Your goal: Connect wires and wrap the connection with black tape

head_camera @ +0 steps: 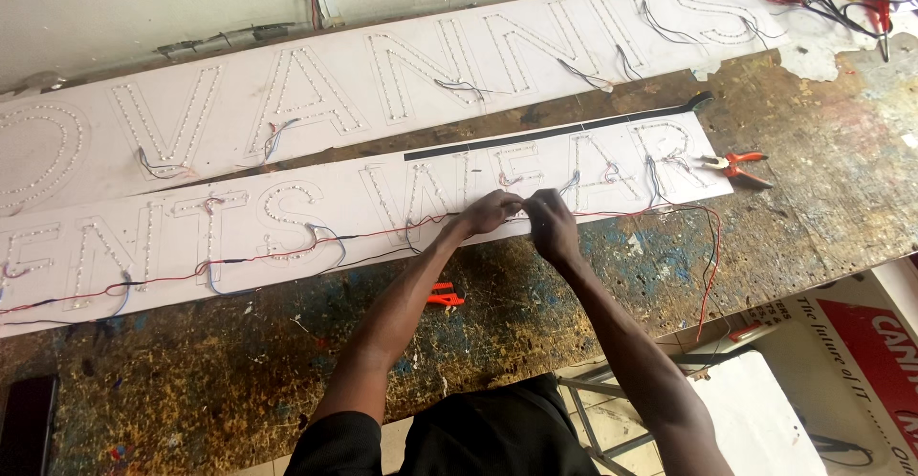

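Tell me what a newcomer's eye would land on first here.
Two long white sign boards, the near one and the far one, lie side by side across the worn workbench, their letter outlines studded with small lights. At mid-frame the left hand and right hand meet on thin wires at the near board's edge. Orange-handled pliers lie to the right.

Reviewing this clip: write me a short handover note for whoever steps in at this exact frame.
Left hand and right hand meet at the near edge of the front white sign panel, pinching the red wire that runs along it. Whether the fingers are closed on a joint is too small to tell.
Rear sign panel lies behind, its letters already studded and linked.
Orange-handled pliers rest at the front panel's right end; a small orange tool lies on the workbench.
Loose wire hangs off the bench's right edge, unconnected.
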